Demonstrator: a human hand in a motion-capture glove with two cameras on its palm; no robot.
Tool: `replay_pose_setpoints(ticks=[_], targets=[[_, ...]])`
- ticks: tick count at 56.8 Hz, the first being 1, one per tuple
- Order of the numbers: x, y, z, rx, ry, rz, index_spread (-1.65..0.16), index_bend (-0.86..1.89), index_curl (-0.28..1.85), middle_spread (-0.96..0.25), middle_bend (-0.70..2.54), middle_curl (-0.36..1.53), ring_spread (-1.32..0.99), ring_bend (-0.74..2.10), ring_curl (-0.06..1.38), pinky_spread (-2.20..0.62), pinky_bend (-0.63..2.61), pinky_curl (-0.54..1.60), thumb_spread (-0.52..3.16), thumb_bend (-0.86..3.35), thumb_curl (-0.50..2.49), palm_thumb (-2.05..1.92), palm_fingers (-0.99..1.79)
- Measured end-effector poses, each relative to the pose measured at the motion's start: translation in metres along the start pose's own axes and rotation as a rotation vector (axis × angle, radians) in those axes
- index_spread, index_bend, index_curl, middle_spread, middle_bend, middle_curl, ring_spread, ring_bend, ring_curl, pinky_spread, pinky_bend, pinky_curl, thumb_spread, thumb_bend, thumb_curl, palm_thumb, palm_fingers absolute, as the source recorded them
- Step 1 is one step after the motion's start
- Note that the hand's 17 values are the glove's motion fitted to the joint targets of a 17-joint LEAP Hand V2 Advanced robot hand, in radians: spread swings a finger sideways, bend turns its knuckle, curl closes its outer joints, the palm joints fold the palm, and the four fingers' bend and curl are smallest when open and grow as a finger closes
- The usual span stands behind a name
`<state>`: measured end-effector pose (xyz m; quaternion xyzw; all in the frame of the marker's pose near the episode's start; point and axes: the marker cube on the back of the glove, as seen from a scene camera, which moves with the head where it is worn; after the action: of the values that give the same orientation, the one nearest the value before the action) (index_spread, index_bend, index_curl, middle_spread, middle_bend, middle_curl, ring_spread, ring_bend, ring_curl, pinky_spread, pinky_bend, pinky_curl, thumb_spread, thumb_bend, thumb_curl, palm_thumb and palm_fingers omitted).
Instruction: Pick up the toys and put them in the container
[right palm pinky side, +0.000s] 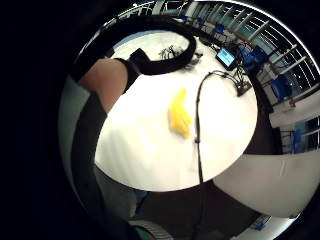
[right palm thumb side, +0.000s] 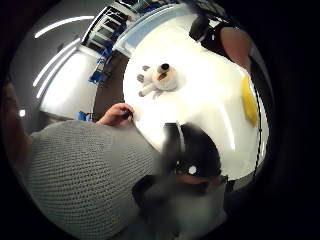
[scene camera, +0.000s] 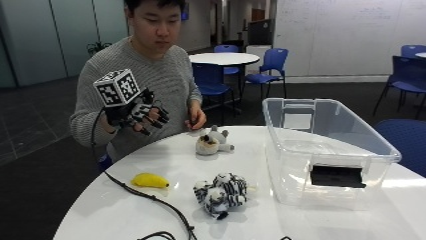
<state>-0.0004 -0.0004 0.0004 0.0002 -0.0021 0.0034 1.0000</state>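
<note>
Outside view, left to right, all placed against the bin (scene camera: 333, 150). Farthest from the bin: gloved right hand (scene camera: 136, 116), raised above the table (scene camera: 120, 210) edge, well off the surface, fingers loosely spread and slightly bent, holding nothing. Below it, on the tabletop, well apart from the bin: yellow banana (scene camera: 150, 180), lying flat beside a black cable (scene camera: 150, 197). Nearer the bin, at the table's far edge: bare left hand (scene camera: 195, 121), resting at the rim. Just in front of that hand, closer to the bin yet apart from it: white dog (scene camera: 212, 143), a small plush with an orange patch. Toward the front of the table, near the bin's near corner without touching it: zebra (scene camera: 221, 192), a striped plush on its side. Then the bin itself, clear plastic, upright on the table, lid off, no toy inside; all 3 toys outside it.

Little-finger palm view: banana (right palm pinky side: 179, 119) on the white table (right palm pinky side: 150, 155), alongside the cable (right palm pinky side: 198, 135).

Thumb palm view: dog (right palm thumb side: 161, 79) on the table (right palm thumb side: 200, 100), bare left hand (right palm thumb side: 116, 115) at the table's edge, banana (right palm thumb side: 249, 106) far across from it, blurred black fingers (right palm thumb side: 192, 150) close to the lens.
</note>
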Motion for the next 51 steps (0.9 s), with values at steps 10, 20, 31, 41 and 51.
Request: replay_pose_setpoints(ticks=[10,20,31,41,51], targets=[[0.003,0.0,0.002,-0.008,-0.001,0.003,-0.29,0.18,0.12,-0.23,0.21,0.09,-0.26,0.45,0.13,-0.01,0.57,0.21,1.04,0.11,0.08,0.12,0.57],[0.005,0.001,0.001,-0.01,-0.004,0.018,-0.36,0.18,0.16,-0.29,0.22,0.14,-0.33,0.48,0.14,-0.01,0.59,0.24,1.31,0.11,0.15,0.11,0.53],[0.022,-0.017,-0.009,-0.007,0.051,0.067,-0.38,0.18,0.2,-0.31,0.22,0.19,-0.37,0.52,0.16,-0.01,0.61,0.26,1.42,0.09,0.19,0.09,0.51],[0.06,-0.076,-0.032,0.001,0.12,0.16,-0.39,0.16,0.22,-0.31,0.21,0.22,-0.38,0.56,0.17,-0.02,0.66,0.28,1.46,0.06,0.23,0.07,0.46],[0.089,-0.098,-0.034,-0.001,0.179,0.272,-0.4,0.16,0.23,-0.31,0.21,0.25,-0.37,0.6,0.19,-0.02,0.69,0.3,1.48,0.05,0.25,0.07,0.44]])
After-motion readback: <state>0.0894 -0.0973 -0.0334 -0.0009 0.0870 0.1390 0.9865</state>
